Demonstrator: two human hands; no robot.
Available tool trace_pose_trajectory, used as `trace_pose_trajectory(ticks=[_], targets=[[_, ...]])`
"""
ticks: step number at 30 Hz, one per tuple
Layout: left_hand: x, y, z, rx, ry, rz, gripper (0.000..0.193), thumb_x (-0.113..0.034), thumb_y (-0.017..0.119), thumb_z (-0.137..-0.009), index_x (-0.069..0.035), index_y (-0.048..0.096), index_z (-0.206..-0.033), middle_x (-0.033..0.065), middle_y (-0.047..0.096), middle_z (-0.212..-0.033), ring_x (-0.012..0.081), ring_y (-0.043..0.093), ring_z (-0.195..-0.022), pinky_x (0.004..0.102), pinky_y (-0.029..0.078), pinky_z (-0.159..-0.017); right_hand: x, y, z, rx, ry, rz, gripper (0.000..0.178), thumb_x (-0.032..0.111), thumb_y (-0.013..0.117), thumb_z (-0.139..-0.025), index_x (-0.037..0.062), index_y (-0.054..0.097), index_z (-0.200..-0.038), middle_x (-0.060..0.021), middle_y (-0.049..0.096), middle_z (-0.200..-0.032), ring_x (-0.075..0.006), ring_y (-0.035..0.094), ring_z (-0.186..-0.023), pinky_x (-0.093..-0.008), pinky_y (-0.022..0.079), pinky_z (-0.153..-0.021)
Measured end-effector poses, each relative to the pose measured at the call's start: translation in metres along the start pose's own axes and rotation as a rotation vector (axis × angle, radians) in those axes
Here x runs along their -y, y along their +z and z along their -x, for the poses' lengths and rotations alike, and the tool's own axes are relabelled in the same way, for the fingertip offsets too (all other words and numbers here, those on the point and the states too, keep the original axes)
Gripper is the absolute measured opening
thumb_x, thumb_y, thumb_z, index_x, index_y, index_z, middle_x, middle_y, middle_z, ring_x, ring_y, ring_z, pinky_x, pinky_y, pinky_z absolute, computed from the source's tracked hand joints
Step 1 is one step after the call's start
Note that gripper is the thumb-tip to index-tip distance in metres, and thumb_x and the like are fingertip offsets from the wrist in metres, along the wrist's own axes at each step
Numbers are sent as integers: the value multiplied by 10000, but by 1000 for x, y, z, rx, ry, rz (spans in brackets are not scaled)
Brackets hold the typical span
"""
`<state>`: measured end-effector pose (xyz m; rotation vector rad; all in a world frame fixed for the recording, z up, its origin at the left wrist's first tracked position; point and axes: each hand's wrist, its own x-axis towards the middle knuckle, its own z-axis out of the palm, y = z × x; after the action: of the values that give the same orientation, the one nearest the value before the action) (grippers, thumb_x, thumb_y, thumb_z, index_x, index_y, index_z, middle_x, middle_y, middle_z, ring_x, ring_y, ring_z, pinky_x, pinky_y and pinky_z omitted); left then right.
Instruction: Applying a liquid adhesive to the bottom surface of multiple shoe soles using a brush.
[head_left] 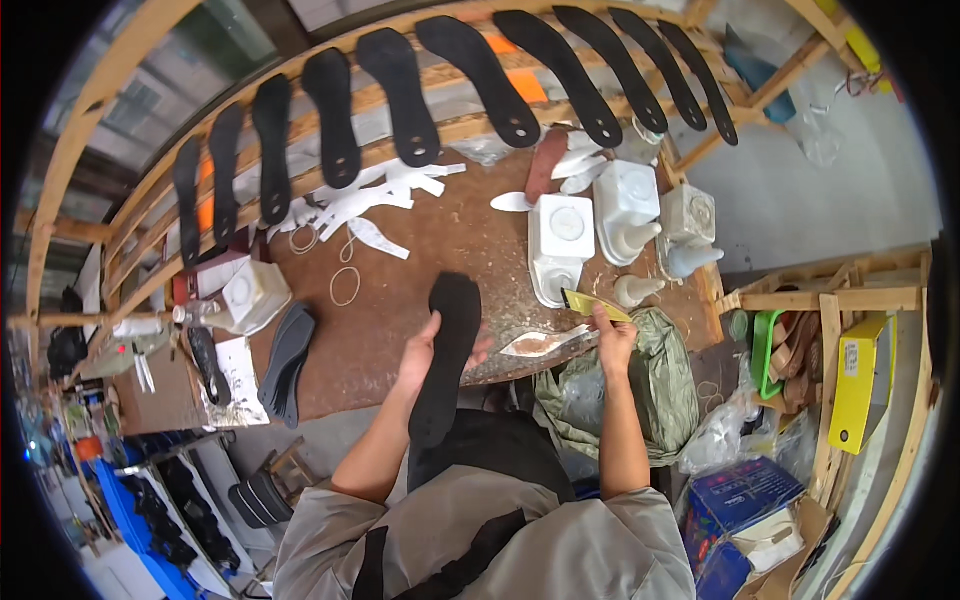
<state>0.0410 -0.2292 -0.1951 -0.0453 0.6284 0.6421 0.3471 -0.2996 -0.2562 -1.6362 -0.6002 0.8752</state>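
Observation:
My left hand [422, 352] is closed round the edge of a black shoe sole [448, 350], which stands nearly lengthwise before my body at the table's front edge. Some fingers show beyond the sole's right side. In my right hand [614, 342] is a flat yellow tool [594, 304] with a dark end, perhaps a brush; I cannot tell its kind surely. That tool is just in front of a white plastic container [563, 228]. Below it on the table lies a white sole-shaped piece [542, 342] with brown stains.
Several black soles [400, 95] lean along a wooden rack [370, 180] at the back. White scraps [350, 205] lie on the brown table [400, 290]. A stack of dark soles [288, 365] is at left. A green sack [660, 390] hangs at the front right, by a blue box [745, 500].

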Motion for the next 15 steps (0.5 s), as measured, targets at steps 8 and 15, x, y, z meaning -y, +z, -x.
trace_pose_trajectory(ticks=[8, 15], targets=[[30, -68, -63, -227, 31, 10, 621, -472, 424, -957, 32, 411, -1320, 217, 460, -1286, 417, 487, -1184, 515, 468, -935, -38, 24, -8, -36, -213, 164, 205, 114, 654, -885, -39, 670, -1021, -43, 659, -857, -92, 578, -699, -217, 464, -658], [15, -62, -74, -140, 117, -207, 650, -523, 358, -960, 23, 466, -1296, 183, 563, -1234, 314, 590, -1050, 375, 520, -814, -48, 32, -12, -4, -171, 245, 195, 99, 662, -870, -27, 676, -1018, -88, 677, -873, -127, 610, -746, -256, 487, -682]])
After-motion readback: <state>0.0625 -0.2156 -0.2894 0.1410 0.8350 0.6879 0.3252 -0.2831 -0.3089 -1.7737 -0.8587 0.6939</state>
